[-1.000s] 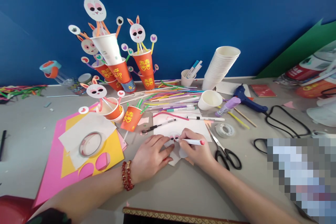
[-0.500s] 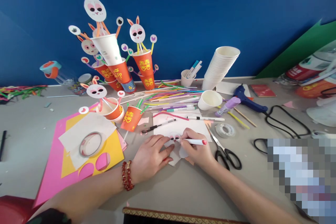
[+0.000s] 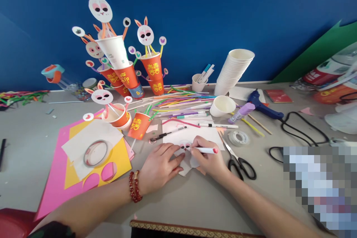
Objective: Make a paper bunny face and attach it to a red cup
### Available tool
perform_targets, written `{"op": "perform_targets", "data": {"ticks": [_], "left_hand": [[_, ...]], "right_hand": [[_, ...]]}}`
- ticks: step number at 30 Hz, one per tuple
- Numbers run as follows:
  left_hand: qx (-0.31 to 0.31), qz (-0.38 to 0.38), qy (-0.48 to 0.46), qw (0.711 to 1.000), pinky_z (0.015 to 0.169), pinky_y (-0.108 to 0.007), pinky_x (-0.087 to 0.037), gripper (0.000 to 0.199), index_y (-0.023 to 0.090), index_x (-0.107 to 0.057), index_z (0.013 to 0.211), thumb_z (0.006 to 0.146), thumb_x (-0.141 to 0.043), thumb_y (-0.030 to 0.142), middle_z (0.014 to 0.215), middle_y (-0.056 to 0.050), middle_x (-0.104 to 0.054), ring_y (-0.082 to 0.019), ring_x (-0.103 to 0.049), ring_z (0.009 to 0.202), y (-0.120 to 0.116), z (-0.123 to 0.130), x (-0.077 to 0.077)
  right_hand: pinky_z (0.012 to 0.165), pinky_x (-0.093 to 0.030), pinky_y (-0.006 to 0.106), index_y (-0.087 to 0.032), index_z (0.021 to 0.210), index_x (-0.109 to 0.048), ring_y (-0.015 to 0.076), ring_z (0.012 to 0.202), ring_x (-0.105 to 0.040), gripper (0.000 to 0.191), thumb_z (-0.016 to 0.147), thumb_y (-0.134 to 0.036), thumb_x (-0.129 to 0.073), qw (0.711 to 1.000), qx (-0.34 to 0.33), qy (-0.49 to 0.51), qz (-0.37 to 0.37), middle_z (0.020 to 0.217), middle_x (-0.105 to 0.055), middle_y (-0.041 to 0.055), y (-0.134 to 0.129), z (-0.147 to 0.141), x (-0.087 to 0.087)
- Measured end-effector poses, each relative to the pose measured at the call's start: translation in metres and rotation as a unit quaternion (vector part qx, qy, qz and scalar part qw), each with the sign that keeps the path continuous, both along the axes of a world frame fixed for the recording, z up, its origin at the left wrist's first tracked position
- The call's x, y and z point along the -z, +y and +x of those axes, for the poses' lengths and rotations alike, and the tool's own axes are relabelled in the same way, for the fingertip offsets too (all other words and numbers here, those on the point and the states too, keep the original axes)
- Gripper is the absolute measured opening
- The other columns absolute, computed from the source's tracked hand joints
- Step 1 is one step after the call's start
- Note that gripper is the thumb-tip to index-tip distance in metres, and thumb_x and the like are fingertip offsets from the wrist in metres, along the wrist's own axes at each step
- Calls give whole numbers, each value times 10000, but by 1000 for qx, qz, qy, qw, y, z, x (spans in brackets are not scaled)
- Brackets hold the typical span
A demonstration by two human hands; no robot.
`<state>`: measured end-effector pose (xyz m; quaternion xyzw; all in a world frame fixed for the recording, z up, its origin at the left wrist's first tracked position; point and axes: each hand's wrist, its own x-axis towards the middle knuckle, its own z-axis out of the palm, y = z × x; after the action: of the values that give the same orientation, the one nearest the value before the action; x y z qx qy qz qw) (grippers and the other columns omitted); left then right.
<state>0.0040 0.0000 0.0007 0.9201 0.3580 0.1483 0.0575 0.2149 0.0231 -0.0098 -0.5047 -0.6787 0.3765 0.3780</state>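
My right hand [image 3: 209,157] is closed around a white marker [image 3: 206,150] with a red end, its tip at a small white paper face [image 3: 185,149]. Dark eyes and pink markings show on that face; its edges are partly hidden by my hands. My left hand [image 3: 161,165] lies flat with fingers stretched over the left side of the paper, holding it against the table. Beneath is a larger white sheet [image 3: 214,139]. A black pen [image 3: 169,134] and a black-capped marker [image 3: 219,126] rest just beyond my hands.
Scissors [image 3: 241,165] and a clear tape roll [image 3: 238,138] lie right of my right hand. Behind stand rabbit-faced paper cups [image 3: 152,67], stacked white cups [image 3: 234,70] and a blue glue gun [image 3: 263,106]. A tape ring [image 3: 95,153] sits on papers at left.
Almost nothing differs. My right hand and the marker have shifted very slightly at the paper face; my left hand stays in place.
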Motion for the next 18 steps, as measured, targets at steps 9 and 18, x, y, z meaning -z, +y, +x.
{"op": "perform_targets", "data": {"ticks": [9, 18], "left_hand": [[0, 4, 0, 1000, 951, -447, -493, 331, 199, -624, 1224, 933, -575, 348, 1272, -110, -584, -273, -540, 1145, 0, 1, -2], [-2, -1, 2, 1000, 944, -454, -496, 330, 200, -617, 1231, 942, -558, 348, 1287, -109, -577, -285, -534, 1148, -1, 0, -2]], "right_hand": [[487, -276, 238, -214, 641, -451, 114, 497, -363, 123, 763, -203, -465, 1000, 2, -2, -5, 546, -422, -53, -1, 0, 1], [485, -273, 237, -212, 646, -455, 112, 501, -361, 130, 773, -189, -467, 1000, -2, 4, 0, 550, -419, -56, 0, 0, 3]]}}
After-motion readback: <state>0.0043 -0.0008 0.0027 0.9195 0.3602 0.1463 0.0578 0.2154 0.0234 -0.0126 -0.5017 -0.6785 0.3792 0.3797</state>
